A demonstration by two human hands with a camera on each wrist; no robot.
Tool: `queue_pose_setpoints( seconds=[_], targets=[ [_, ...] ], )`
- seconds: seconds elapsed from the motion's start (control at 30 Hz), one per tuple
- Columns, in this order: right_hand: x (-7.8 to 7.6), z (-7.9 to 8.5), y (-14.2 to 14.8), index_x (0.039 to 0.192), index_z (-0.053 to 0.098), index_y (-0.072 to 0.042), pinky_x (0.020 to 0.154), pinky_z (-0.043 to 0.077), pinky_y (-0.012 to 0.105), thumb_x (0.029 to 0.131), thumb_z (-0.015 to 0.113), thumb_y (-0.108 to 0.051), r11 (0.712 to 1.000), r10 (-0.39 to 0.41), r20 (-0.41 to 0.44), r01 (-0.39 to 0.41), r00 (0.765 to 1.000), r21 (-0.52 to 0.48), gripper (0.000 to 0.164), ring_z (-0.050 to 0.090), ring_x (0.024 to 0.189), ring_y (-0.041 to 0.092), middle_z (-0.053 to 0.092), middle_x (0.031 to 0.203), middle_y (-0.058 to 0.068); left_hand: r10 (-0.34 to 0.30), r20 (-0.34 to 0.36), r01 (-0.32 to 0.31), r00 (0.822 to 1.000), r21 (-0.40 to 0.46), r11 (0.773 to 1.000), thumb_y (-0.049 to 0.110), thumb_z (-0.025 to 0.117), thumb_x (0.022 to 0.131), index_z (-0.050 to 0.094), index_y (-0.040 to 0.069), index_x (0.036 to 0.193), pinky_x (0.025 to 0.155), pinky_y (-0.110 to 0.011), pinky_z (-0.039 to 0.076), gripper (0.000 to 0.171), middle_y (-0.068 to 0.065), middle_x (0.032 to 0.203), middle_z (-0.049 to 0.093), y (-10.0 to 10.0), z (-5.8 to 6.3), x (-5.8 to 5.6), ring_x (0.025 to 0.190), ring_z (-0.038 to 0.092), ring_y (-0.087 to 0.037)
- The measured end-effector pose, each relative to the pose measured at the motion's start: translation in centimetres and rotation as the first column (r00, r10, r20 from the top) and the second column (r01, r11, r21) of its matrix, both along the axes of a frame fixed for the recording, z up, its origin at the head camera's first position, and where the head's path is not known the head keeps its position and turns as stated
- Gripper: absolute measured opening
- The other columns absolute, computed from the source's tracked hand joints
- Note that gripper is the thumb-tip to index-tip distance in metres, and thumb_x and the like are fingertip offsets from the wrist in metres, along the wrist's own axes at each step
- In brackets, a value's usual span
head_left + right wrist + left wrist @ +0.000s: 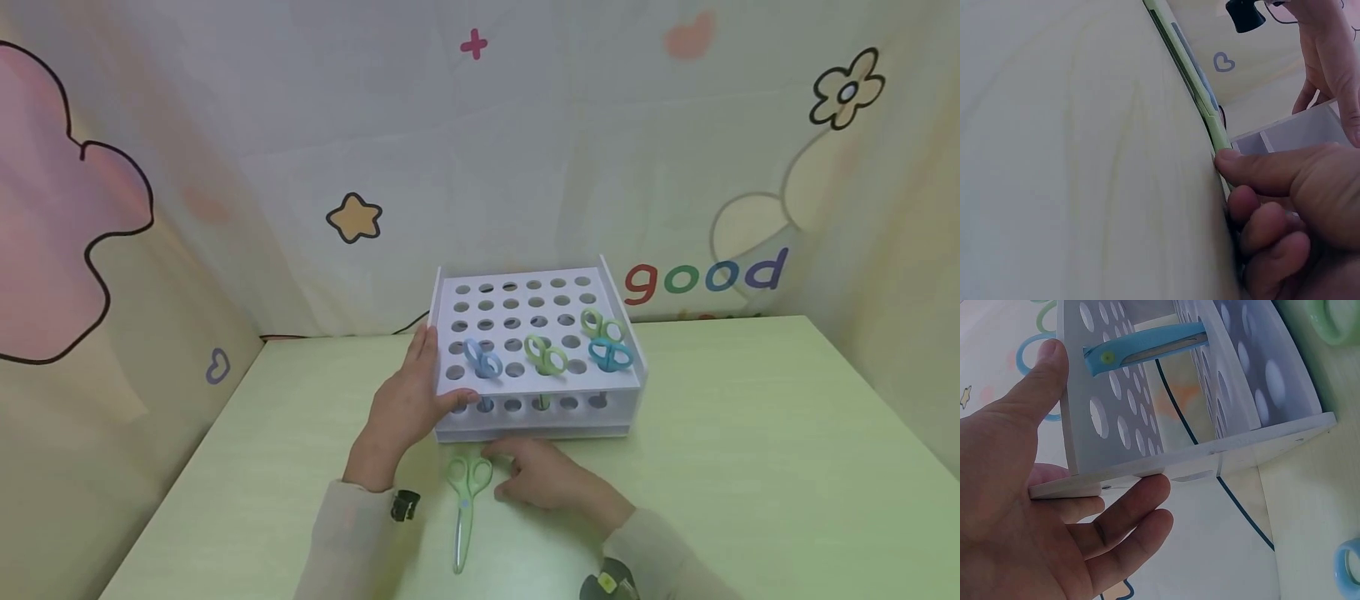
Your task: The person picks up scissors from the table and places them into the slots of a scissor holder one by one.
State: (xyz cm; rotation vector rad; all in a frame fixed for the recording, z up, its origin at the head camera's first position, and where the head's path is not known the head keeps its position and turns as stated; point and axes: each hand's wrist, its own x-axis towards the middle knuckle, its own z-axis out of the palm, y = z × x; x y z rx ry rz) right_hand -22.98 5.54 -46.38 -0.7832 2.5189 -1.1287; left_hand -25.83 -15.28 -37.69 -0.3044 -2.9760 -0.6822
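My left hand [405, 408] grips the left side of a white rack [536, 429] with rows of round holes. Its thumb presses the front edge, and the fingers lie along the side panel. Light blue scissors [492, 365], green scissors [555, 361] and teal scissors [611, 358] stand handles up in the holes, with another green handle [613, 331] behind. Lower down, green scissors [465, 502] lie on the table, blades towards me. My right hand [543, 475] is beside their handles, index fingertip at one loop, other fingers curled. Whether it pinches them is unclear.
The pale green table [750, 433] extends to both sides of the rack. A printed cloth [525, 167] hangs behind it, and a dark cable [408, 325] runs along the table's back edge. Each sleeve carries a dark wrist device [405, 505].
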Motion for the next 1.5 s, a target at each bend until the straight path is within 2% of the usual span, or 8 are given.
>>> queue_pose_setpoints(
  seconds=[0.1,0.33,0.53,0.73,0.87,1.07,1.33,1.5],
  targets=[
    [0.2,0.1,-0.2,0.128,0.067,-0.006,0.069,0.047,0.035,0.082,0.083,-0.011,1.000,0.002,-0.026,-0.001,1.000,0.020,0.049,0.056,0.073,0.015,0.066,0.106,-0.001,-0.006,-0.002,0.006,1.000,-0.001,1.000,0.053,0.078,0.083,0.008,0.006,0.162,0.064,-0.031,0.043,0.115,-0.008,0.169,0.004,0.0,0.0,0.0,0.096,0.058,-0.027],
    [0.3,-0.2,-0.6,0.128,0.068,-0.009,0.100,0.043,0.044,0.080,0.085,-0.019,0.996,0.054,-0.194,-0.040,0.980,0.075,0.052,0.059,0.115,0.023,0.068,0.126,0.002,-0.007,-0.007,0.007,1.000,0.007,1.000,0.052,0.079,0.084,0.008,0.005,0.162,0.063,-0.031,0.043,0.115,-0.009,0.169,0.007,-0.2,-0.1,0.0,0.094,0.058,-0.026],
    [0.3,-0.6,-0.5,0.108,0.072,-0.014,0.083,0.048,0.036,0.080,0.085,-0.024,0.994,0.055,-0.214,-0.035,0.975,0.099,0.032,0.058,0.085,0.009,0.068,0.096,-0.010,-0.003,-0.002,0.003,1.000,0.015,1.000,0.052,0.079,0.083,0.008,0.006,0.162,0.065,-0.031,0.043,0.116,-0.007,0.169,0.005,-0.3,-0.4,-0.1,0.099,0.057,-0.027],
    [0.5,0.1,1.0,0.099,0.068,-0.018,0.078,0.047,0.034,0.081,0.084,-0.025,0.988,0.089,-0.213,-0.058,0.973,0.145,0.026,0.054,0.076,0.008,0.059,0.080,-0.014,0.001,0.007,-0.001,1.000,0.016,1.000,0.053,0.078,0.083,0.008,0.007,0.162,0.065,-0.032,0.043,0.116,-0.007,0.169,0.003,0.1,-0.5,-0.1,0.104,0.057,-0.028],
    [0.4,0.9,2.7,0.097,0.064,-0.021,0.073,0.047,0.035,0.083,0.083,-0.021,0.980,0.077,-0.124,-0.053,0.989,0.190,0.023,0.054,0.071,0.010,0.057,0.075,-0.012,-0.002,0.004,0.002,1.000,0.020,1.000,0.053,0.078,0.084,0.008,0.008,0.163,0.063,-0.031,0.041,0.115,-0.005,0.169,0.003,0.4,-0.3,-0.2,0.096,0.057,-0.027],
    [0.2,1.5,4.2,0.108,0.065,-0.017,0.051,0.049,0.036,0.081,0.082,-0.012,0.986,0.037,0.032,-0.042,0.999,0.159,0.032,0.056,0.053,0.014,0.059,0.079,-0.002,-0.002,0.005,0.002,1.000,-0.006,1.000,0.053,0.078,0.084,0.009,0.007,0.163,0.060,-0.030,0.040,0.114,-0.007,0.169,0.004,0.6,0.1,-0.2,0.089,0.057,-0.025],
    [0.1,1.3,3.9,0.106,0.067,-0.021,0.059,0.046,0.032,0.080,0.083,-0.014,0.973,0.112,-0.052,-0.099,0.992,0.207,0.032,0.053,0.058,0.011,0.057,0.071,-0.007,0.006,0.007,-0.006,1.000,-0.008,1.000,0.053,0.078,0.084,0.008,0.007,0.162,0.062,-0.030,0.041,0.115,-0.007,0.169,0.003,0.2,-0.2,-0.1,0.099,0.057,-0.027],
    [0.1,1.6,4.1,0.103,0.065,-0.022,0.050,0.045,0.030,0.080,0.081,-0.013,0.973,0.115,0.009,-0.114,0.993,0.201,0.029,0.052,0.048,0.011,0.055,0.065,-0.004,0.002,0.004,-0.002,1.000,-0.004,1.000,0.053,0.078,0.084,0.008,0.007,0.162,0.063,-0.031,0.042,0.115,-0.008,0.169,0.004,0.1,-0.2,0.0,0.100,0.058,-0.027]
  ],
)
